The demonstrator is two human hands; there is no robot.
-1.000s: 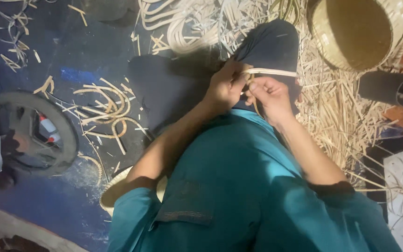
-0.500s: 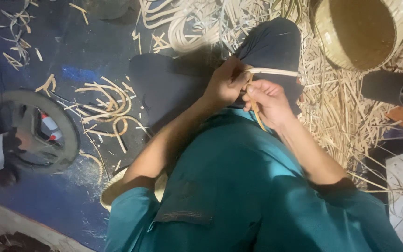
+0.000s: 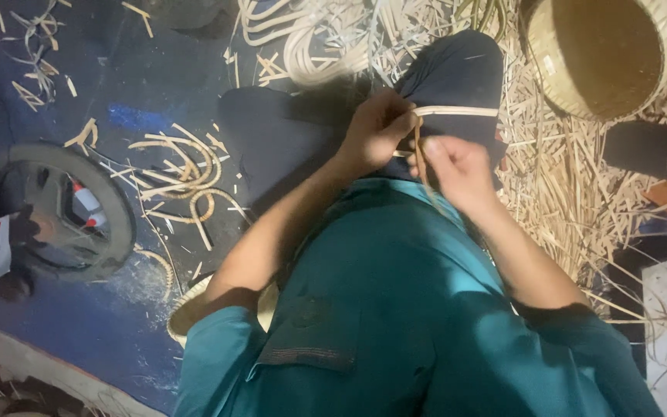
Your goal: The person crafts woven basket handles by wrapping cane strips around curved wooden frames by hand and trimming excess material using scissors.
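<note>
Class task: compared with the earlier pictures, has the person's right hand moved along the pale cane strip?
Yes. The right hand has dropped slightly toward the teal shirt, away from the pale cane strip across the dark knee.

Left hand and right hand pinched shut, side by side.

Both hands meet on the knee, left hand just left of right hand, with a strip across it. A basket sits at the floor's top right corner, a wheel at its left edge.
</note>
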